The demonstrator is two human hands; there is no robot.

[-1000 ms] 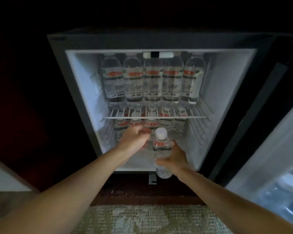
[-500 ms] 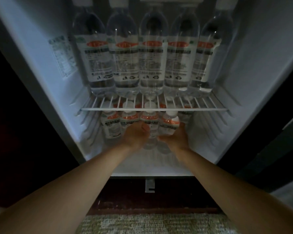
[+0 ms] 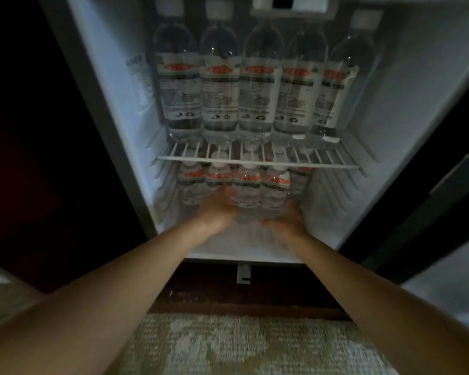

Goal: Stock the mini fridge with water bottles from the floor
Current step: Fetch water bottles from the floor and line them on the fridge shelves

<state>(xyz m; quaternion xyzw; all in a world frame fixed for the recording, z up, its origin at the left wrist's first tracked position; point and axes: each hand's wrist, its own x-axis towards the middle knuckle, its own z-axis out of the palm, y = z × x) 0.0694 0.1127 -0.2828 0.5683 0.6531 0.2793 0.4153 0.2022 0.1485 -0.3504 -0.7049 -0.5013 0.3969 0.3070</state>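
The mini fridge (image 3: pixel 390 109) stands open in front of me. Five tall water bottles (image 3: pixel 257 85) line its wire shelf (image 3: pixel 257 159). Under the shelf stand several small water bottles with red labels (image 3: pixel 192 185). Both my hands reach into this lower compartment, and both are blurred. My left hand (image 3: pixel 217 208) curls round the lower part of the middle small bottle (image 3: pixel 246 189). My right hand (image 3: pixel 286 219) cups the base of the small bottle just right of it (image 3: pixel 275 188). Both bottles stand upright in the front row.
The fridge door (image 3: pixel 444 212) hangs open on the right. On the left is a dark cabinet side (image 3: pixel 52 158). A patterned carpet (image 3: pixel 241 345) lies below the fridge, and a small white bracket (image 3: pixel 243 274) sits under its front edge.
My view has moved closer to the fridge. My right hand carried a small bottle from in front of the fridge into the lower compartment and stood it in the front row. My left hand stayed among the lower bottles.
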